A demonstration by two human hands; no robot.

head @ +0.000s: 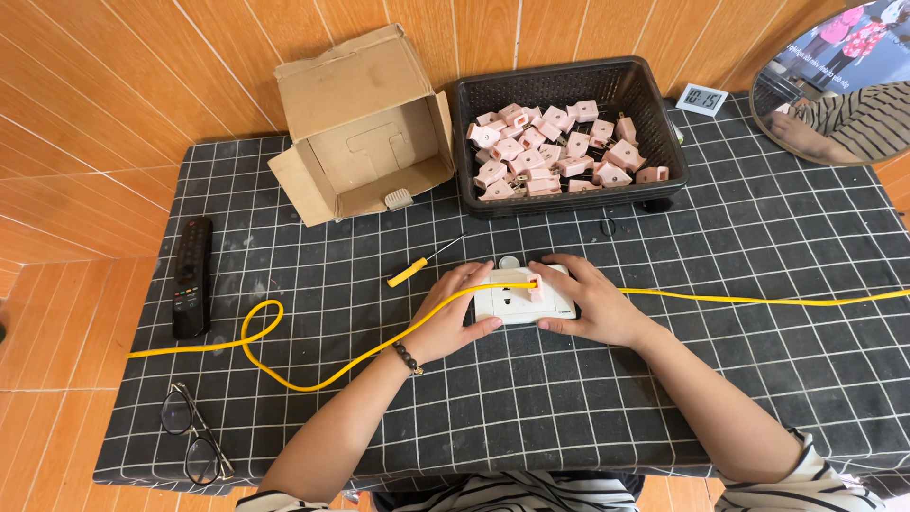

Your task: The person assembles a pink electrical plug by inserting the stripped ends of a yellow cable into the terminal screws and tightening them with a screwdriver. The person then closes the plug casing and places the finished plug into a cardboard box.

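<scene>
Currently, status from the head view:

1. Left hand [453, 318] lies on the left end of a white socket block [523, 296], fingers curled over its top edge, thumb pressed against the near side. It grips the block, not spread flat.
2. Right hand [590, 301] clamps the right end of the same block, with fingertips [548, 272] bent down onto a pink plug [536, 287] seated in the block's face. Looks like pressing; whether the plug is fully home cannot be told.
3. Yellow cable [313, 379] runs under the left hand, loops to the far left, and exits again past the right wrist to the right edge.
4. Just beyond the left hand: a yellow-handled screwdriver [417, 265], untouched on the tabletop [739, 284].
5. Further beyond both hands: a black basket [654, 114] holding a pile of loose pink plugs [550, 152], and an open cardboard box [365, 123] on its side.
6. Well left of the left hand: a black remote [191, 277]; nearer the person, glasses [194, 436].
7. Progress, judged: one plug at the block, and the pile in the basket remains.
</scene>
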